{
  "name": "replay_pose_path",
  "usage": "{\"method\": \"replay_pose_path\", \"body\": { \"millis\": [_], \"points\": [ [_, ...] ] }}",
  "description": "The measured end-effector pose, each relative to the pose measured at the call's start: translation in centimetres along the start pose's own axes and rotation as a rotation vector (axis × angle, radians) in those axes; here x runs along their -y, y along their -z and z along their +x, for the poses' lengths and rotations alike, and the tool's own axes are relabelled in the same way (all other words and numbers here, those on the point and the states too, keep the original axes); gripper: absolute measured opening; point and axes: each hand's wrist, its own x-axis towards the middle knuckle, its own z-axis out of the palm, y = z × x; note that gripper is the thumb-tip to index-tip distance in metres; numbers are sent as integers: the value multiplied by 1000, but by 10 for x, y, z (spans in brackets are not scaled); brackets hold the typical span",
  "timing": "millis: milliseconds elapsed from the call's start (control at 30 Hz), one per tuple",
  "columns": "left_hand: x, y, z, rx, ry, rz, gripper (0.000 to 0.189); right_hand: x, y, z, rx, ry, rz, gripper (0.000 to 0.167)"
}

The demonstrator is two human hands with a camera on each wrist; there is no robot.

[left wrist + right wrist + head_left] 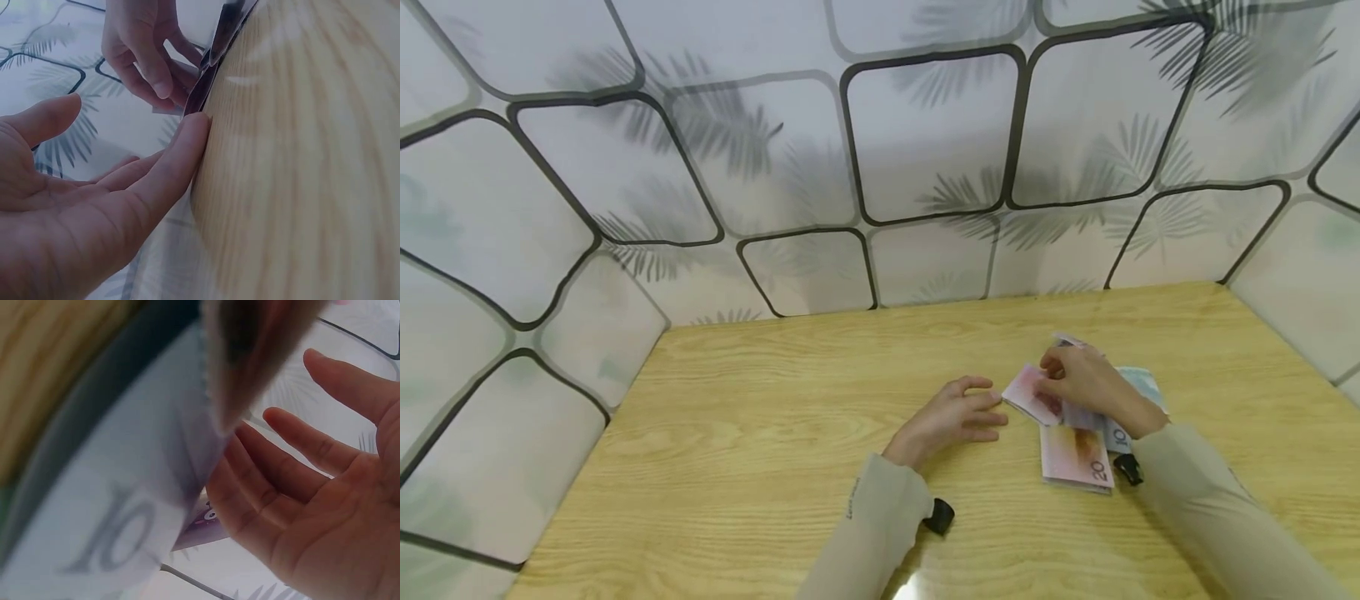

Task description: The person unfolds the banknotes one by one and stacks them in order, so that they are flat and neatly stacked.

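Folded banknotes lie in a loose, overlapping group at the right of the table. A pink note [1027, 392] points toward my left hand [957, 418], whose spread fingers end right at its corner. My right hand [1088, 382] hovers over the pile, fingers loosely bent and thumb apart from them in the right wrist view. Nearest me is an orange-pink note [1070, 457] marked 20. Partly under the right wrist sits a note marked 10 [125, 519], with a pale blue note [1141, 382] behind it. Another note [1067, 339] shows beyond the right hand's fingers.
The wood-grain table [760, 433] runs up to a patterned cloth backdrop [925, 142] at the back and sides. Black wrist devices sit at the left cuff [939, 517] and right cuff [1128, 469].
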Motion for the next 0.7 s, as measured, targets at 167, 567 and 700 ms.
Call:
{"method": "replay_pose_path", "body": {
  "millis": [167,567,700],
  "points": [
    [-1,0,-1,-11,-25,22,55,-5,-1,2,-8,-21,90,31],
    [-6,2,3,-72,-78,42,56,-5,0,3,-31,-108,349,28],
    [-7,3,5,-83,-85,35,53,-5,2,4,-16,-121,487,31]
  ]
}}
